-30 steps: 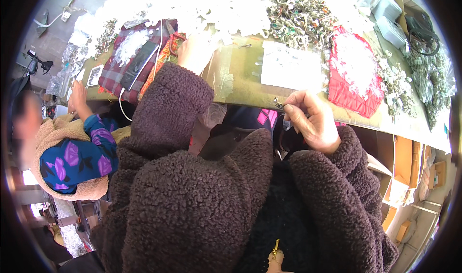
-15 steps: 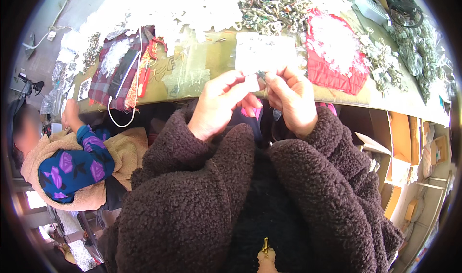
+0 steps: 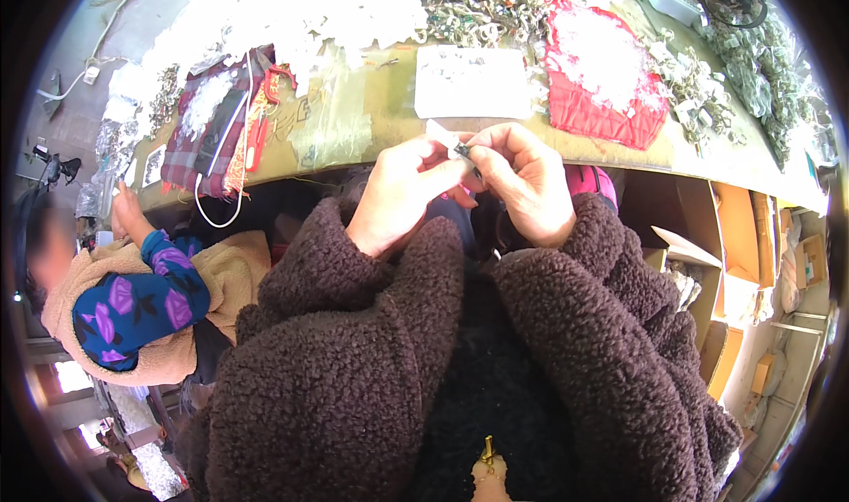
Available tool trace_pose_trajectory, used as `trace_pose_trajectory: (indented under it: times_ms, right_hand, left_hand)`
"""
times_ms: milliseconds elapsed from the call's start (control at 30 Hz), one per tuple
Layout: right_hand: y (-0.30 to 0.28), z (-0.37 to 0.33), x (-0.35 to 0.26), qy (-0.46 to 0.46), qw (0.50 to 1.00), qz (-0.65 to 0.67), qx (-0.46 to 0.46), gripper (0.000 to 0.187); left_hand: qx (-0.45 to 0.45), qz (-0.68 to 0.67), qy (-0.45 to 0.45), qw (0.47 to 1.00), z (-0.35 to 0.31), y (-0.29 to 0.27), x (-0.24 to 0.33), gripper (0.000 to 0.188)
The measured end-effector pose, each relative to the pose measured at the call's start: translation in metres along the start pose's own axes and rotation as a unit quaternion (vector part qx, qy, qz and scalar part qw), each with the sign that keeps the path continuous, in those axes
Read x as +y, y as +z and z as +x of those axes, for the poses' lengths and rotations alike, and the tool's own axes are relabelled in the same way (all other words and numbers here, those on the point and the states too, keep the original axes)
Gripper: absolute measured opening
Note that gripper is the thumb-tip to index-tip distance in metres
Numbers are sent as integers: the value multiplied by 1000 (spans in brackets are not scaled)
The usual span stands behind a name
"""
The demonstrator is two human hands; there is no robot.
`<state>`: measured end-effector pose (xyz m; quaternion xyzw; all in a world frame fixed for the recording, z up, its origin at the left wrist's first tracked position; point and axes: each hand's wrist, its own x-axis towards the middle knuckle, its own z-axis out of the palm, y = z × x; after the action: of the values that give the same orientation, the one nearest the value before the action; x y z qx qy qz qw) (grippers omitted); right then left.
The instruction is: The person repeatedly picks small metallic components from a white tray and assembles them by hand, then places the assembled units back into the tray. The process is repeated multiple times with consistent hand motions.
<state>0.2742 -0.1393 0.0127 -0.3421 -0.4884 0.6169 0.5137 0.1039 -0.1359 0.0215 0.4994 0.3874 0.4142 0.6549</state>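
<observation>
Just in front of the table's near edge, my two hands meet at the fingertips. My left hand (image 3: pixel 402 191) is closed, pinching a small flat white piece (image 3: pixel 436 132) that sticks up above its fingers. My right hand (image 3: pixel 528 188) pinches a small dark, metallic-looking part (image 3: pixel 462 149) that touches the white piece. Fingers partly cover both, so their exact kind does not show. Beyond the hands lies a white sheet or tray (image 3: pixel 469 104) with small bits scattered on its upper part.
A heap of small grey-green parts (image 3: pixel 482 11) and a red quilted cloth (image 3: pixel 610 129) bearing white pieces lie on the table (image 3: pixel 389 130). A plaid cloth (image 3: pixel 181 168) with a white cord is to the left. A co-worker (image 3: pixel 133 298) sits left; cardboard boxes (image 3: pixel 738 237) stand right.
The white piece now points up to the left, and the dark part shows more clearly between my fingertips. My right hand has shifted slightly left. The table sits a little higher in view.
</observation>
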Motion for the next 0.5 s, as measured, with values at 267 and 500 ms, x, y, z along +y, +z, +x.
trace_pose_trajectory:
  times_ms: [267, 500]
  right_hand:
    - [-12, -2, -8, 86, 995, 32, -27, 13]
    - [0, -6, 2, 3, 1000, 18, -15, 14]
  left_hand:
    - [-18, 2, 27, 999, 3, 0, -3, 25]
    - [-2, 72, 65, 995, 0, -2, -1, 23]
